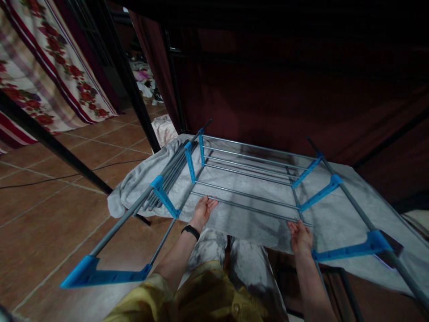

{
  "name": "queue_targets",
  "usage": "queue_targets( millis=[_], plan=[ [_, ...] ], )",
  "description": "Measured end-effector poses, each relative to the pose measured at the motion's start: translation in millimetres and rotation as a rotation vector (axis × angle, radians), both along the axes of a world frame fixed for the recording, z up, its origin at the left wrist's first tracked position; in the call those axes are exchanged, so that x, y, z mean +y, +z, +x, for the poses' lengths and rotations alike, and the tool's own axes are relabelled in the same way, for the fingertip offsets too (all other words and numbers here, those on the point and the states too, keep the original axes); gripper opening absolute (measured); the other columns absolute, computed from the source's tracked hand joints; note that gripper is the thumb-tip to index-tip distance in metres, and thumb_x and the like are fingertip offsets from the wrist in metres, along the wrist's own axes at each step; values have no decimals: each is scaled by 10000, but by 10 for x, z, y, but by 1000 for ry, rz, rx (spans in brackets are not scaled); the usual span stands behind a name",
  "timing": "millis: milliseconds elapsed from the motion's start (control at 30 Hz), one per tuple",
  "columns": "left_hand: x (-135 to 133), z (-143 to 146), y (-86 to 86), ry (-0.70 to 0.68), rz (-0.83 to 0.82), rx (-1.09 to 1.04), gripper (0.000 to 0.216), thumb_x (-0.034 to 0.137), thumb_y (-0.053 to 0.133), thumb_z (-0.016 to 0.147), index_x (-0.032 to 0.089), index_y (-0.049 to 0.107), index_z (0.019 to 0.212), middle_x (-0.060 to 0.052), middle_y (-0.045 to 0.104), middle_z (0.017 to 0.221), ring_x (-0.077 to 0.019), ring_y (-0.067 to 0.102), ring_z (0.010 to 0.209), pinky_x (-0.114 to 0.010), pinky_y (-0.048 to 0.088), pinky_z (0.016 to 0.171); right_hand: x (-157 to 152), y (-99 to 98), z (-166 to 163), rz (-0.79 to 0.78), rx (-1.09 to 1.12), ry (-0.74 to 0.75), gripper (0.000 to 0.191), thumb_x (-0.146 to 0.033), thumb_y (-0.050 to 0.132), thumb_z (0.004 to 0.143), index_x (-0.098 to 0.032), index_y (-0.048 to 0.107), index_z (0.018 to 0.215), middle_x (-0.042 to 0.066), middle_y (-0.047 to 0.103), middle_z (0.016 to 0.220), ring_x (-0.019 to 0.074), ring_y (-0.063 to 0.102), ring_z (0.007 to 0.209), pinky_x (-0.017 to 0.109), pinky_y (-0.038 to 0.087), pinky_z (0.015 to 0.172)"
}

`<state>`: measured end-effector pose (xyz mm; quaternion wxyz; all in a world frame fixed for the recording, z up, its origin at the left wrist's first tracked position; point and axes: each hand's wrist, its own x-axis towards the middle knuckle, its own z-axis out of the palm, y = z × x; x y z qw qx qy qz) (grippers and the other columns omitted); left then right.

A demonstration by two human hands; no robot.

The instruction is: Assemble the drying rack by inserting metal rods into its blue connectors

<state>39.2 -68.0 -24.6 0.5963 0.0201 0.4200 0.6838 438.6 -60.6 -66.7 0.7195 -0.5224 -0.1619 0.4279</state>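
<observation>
A metal drying rack [248,172] with grey rods and blue plastic joints lies in front of me over a grey fabric cover [338,214]. My left hand [203,210] rests palm up under the nearest grey rod [250,208], fingers apart. My right hand [300,236] touches the right end of that rod, fingers loosely spread, next to a blue joint [348,254]. A black band sits on my left wrist. Neither hand is closed around the rod.
Brown tiled floor [50,210] spreads to the left with a black cable across it. A black slanted pole [56,150] and a floral curtain [53,67] stand at left. Dark red fabric [301,89] fills the back. Clothes lie on the floor far behind.
</observation>
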Motion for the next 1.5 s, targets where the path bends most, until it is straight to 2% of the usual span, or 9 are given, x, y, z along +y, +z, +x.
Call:
queue_targets(
  millis=[133,267,600,800,933,1233,1500],
  plan=[
    [7,-4,-22,12,-8,2,175,232,492,993,139,582,876,-95,709,777,-165,726,715,-366,619,826,-2,-29,10,23,-18,15,418,-360,846,636,-212,456,660,-63,583,588,114,638,585,356,615,765],
    [12,-14,-24,8,-20,20,251,251,434,1014,139,592,854,-101,709,763,-181,732,757,-366,610,848,-13,-41,0,33,11,13,410,-359,847,632,-217,464,666,-71,580,603,117,639,626,368,616,768],
    [75,-29,0,-9,-34,48,384,244,309,1042,120,613,843,-123,722,774,-179,737,746,-344,626,781,-59,149,-112,85,61,51,414,-360,835,676,-231,442,686,-82,607,644,89,653,650,266,605,744],
    [83,-33,1,-28,-24,87,394,221,302,1038,121,619,826,-125,724,786,-183,739,773,-337,631,777,-25,167,-121,83,96,50,423,-378,855,656,-230,461,692,-32,702,760,126,700,774,269,606,725],
    [99,-31,10,-22,-42,115,396,226,286,1042,116,607,837,-117,721,795,-178,736,768,-334,634,752,25,152,-101,72,127,63,413,-356,860,646,-225,469,676,-1,727,781,143,705,763,290,610,727],
    [66,-26,57,0,-34,103,344,167,324,1029,114,596,825,-114,722,794,-176,734,769,-324,629,749,114,149,-147,55,188,89,336,-283,822,677,-226,490,680,13,741,810,158,708,773,316,605,728],
    [-17,30,147,60,-9,52,162,82,521,948,131,602,817,-55,703,766,-143,718,718,-308,625,770,5,179,-179,61,183,96,388,-268,854,633,-216,471,647,-20,712,725,145,708,795,290,591,776]
  ],
)
